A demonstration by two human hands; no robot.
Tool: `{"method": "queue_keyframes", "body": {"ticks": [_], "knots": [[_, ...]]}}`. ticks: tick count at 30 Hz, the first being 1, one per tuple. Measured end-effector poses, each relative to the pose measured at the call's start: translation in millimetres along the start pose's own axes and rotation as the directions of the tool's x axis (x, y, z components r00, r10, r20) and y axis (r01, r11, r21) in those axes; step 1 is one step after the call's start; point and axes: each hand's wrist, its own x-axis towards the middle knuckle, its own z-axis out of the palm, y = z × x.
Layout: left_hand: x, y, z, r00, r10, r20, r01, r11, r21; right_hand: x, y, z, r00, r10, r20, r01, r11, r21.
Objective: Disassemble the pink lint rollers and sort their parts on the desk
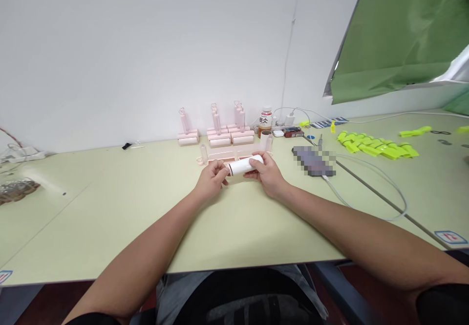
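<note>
A: What do you see on the far left?

B: A pale green tabletop (110, 207). Near the middle, the left hand (211, 179) comes in. Its fingertips pinch the left end of a small white plastic roller tube (245, 165).

A: Which way does the tube lie?

B: Its long side runs left to right, and the right end tips up a little. It sits between the two hands, just above the tabletop, in front of the person.

A: And the right hand (267, 173)?

B: It wraps around the right end of the tube. So each grip has one end, and both are pressed on it. Neither hand is nearer; they are touching it from both sides.

A: What is behind the tube?

B: A pink plastic tray (220, 156) lies flat just behind the hands. Farther back, by the wall, pink roller handles (216, 132) stand in rows. To the right of them is a small brown bottle with a white cap (265, 120).

A: And farther right?

B: A white cable (370, 178) loops over the tabletop, and bright yellow plastic clips (377, 148) lie in a pile, well apart from the hands.
</note>
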Motion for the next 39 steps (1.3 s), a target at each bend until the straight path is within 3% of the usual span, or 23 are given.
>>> {"method": "queue_keyframes", "body": {"ticks": [11, 19, 25, 30, 33, 36, 39], "knots": [[-1, -2, -0.7, 0.998, 0.054, 0.023, -0.055, 0.996, 0.066, 0, 1, -1, 1.0, 0.005, 0.026, -0.006, 1.0, 0.016], [-1, -4, -1.6, 0.991, 0.074, -0.107, -0.065, 0.994, 0.086, 3, -2, -1, 0.996, 0.027, -0.079, -0.014, 0.988, 0.153], [-4, -5, -1.5, 0.978, 0.164, 0.13, -0.188, 0.962, 0.198, -3, -7, 2, 0.995, 0.093, -0.023, -0.088, 0.981, 0.17], [-2, -3, -7.1, 0.981, 0.137, 0.139, -0.173, 0.938, 0.3, -2, -8, 1, 0.994, 0.098, -0.05, -0.088, 0.981, 0.17], [3, -4, -14.4, 0.996, 0.094, 0.012, -0.089, 0.887, 0.453, 1, -6, 0, 0.995, 0.094, -0.046, -0.086, 0.983, 0.16], [8, -4, -24.7, 0.992, 0.014, -0.122, 0.068, 0.765, 0.641, 1, -6, -1, 0.996, 0.087, -0.029, -0.082, 0.986, 0.144], [11, -3, -32.3, 0.989, -0.07, -0.133, 0.148, 0.62, 0.77, 1, -5, -1, 0.995, 0.101, -0.025, -0.097, 0.988, 0.121]]}}
